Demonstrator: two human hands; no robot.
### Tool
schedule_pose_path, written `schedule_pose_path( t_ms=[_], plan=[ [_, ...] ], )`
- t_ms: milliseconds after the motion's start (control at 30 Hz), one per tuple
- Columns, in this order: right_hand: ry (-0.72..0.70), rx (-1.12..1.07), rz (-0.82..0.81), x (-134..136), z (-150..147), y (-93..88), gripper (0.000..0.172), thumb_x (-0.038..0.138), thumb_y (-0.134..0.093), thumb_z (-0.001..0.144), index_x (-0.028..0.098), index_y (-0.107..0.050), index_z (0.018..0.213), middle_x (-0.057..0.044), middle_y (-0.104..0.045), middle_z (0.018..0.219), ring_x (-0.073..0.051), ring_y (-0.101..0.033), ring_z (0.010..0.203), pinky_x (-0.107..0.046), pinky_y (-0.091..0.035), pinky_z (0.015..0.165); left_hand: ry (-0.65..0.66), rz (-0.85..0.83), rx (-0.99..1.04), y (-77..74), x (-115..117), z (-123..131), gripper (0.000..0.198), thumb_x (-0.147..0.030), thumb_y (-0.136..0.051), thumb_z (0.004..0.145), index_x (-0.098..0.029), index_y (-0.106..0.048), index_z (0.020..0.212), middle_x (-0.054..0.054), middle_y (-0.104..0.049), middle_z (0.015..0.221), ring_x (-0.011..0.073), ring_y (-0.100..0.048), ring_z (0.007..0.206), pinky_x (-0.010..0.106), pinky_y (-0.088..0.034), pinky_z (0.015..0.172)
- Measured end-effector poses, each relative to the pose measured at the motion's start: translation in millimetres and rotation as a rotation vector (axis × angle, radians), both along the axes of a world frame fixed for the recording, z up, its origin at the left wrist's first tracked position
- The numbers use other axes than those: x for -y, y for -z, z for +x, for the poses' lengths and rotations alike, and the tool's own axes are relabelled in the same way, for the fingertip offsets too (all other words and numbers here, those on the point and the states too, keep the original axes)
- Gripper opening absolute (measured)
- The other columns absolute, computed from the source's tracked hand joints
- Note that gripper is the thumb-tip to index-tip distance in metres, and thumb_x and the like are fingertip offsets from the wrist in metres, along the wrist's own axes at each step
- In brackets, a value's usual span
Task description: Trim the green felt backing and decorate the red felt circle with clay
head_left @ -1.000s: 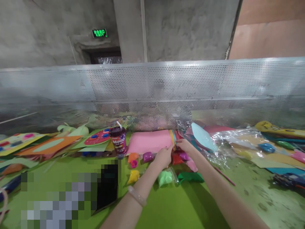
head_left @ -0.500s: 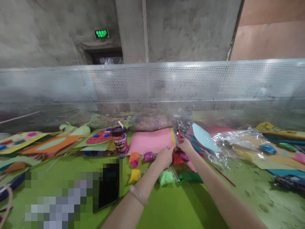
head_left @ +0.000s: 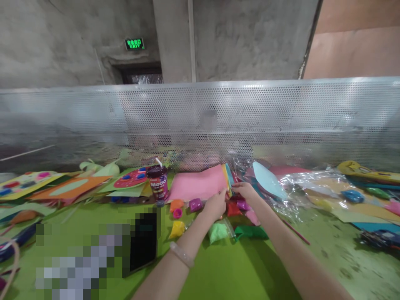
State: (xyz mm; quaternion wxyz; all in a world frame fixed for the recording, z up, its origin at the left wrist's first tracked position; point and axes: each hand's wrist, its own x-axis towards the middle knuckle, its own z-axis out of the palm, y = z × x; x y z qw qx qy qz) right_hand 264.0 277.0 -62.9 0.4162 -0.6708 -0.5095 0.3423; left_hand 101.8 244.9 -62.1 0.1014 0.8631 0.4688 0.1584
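A stack of coloured paper (head_left: 198, 183), pink on top, lies in front of me with yellow and blue edges fanned at its right end. My left hand (head_left: 216, 205), a clear bangle on its wrist, is closed on the stack's front right corner. Just to the right, my right hand (head_left: 244, 192) pinches at the edges of the lower sheets; its fingertips are partly hidden. Below the hands lie small bags of clay: red (head_left: 233, 208), purple (head_left: 196, 204), light green (head_left: 218, 232), yellow (head_left: 177, 229) and dark green (head_left: 251, 232).
A dark drink cup (head_left: 157, 183) with a straw stands left of the paper. A phone (head_left: 143, 237) lies nearer me. Clear plastic wrapping (head_left: 300, 187) and more paper cover the right side. A perforated metal screen (head_left: 200, 125) runs along the back of the green table (head_left: 218, 271).
The right end of the paper stack has risen and fanned a little more, showing more yellow and blue. My right hand has shifted slightly; my left stays at the corner.
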Motion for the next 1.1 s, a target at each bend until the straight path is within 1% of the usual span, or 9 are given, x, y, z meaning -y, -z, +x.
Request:
schedule_pose_path(
  t_ms=[167, 367, 667, 900, 1100],
  plan=[
    [0.026, 0.062, 0.044, -2.9, -2.3, -0.2, 0.024, 0.029, -0.054, 0.088, 0.014, -0.054, 0.107, -0.006, -0.058, 0.102, -0.016, -0.059, 0.083, -0.034, -0.052, 0.07, 0.008, 0.0, -0.004, -1.7, 1.1, 0.0, 0.032, -0.029, -0.05, 0.089, -0.015, -0.048, 0.117, 0.008, -0.055, 0.109, 0.0187, -0.058, 0.091, 0.039, -0.05, 0.077],
    [0.001, 0.147, 0.065, -4.2, -1.0, -0.2, 0.021, 0.028, -0.056, 0.087, 0.014, -0.057, 0.102, -0.005, -0.059, 0.102, -0.016, -0.059, 0.082, -0.032, -0.052, 0.068, 0.025, 0.02, 0.0, 0.2, -0.2, 0.3, 0.032, -0.029, -0.05, 0.089, -0.015, -0.049, 0.117, 0.008, -0.055, 0.109, 0.0188, -0.058, 0.091, 0.039, -0.05, 0.078],
    [0.06, 0.156, 0.151, -12.7, 4.5, 0.7, 0.024, 0.029, -0.054, 0.088, 0.014, -0.055, 0.107, -0.006, -0.058, 0.104, -0.017, -0.059, 0.085, -0.035, -0.051, 0.071, 0.098, 0.063, 0.035, 1.6, -1.6, 0.2, 0.03, -0.029, -0.049, 0.089, -0.016, -0.049, 0.117, 0.009, -0.055, 0.112, 0.0194, -0.057, 0.095, 0.04, -0.048, 0.081],
    [0.021, 0.189, 0.157, -13.7, 5.6, -0.8, 0.022, 0.029, -0.054, 0.088, 0.013, -0.055, 0.104, -0.005, -0.059, 0.098, -0.015, -0.059, 0.079, -0.032, -0.052, 0.067, 0.114, 0.061, 0.026, 1.7, -3.4, 1.7, 0.03, -0.029, -0.049, 0.089, -0.016, -0.05, 0.116, 0.009, -0.054, 0.113, 0.0194, -0.056, 0.095, 0.04, -0.048, 0.082],
    [0.004, 0.228, 0.168, -12.5, 4.9, -2.5, 0.023, 0.029, -0.054, 0.088, 0.014, -0.055, 0.105, -0.006, -0.058, 0.102, -0.016, -0.059, 0.084, -0.034, -0.052, 0.071, 0.093, 0.078, 0.008, 2.5, -3.2, 1.7, 0.03, -0.029, -0.049, 0.089, -0.016, -0.049, 0.117, 0.009, -0.054, 0.114, 0.0199, -0.056, 0.097, 0.041, -0.048, 0.082]
  ],
)
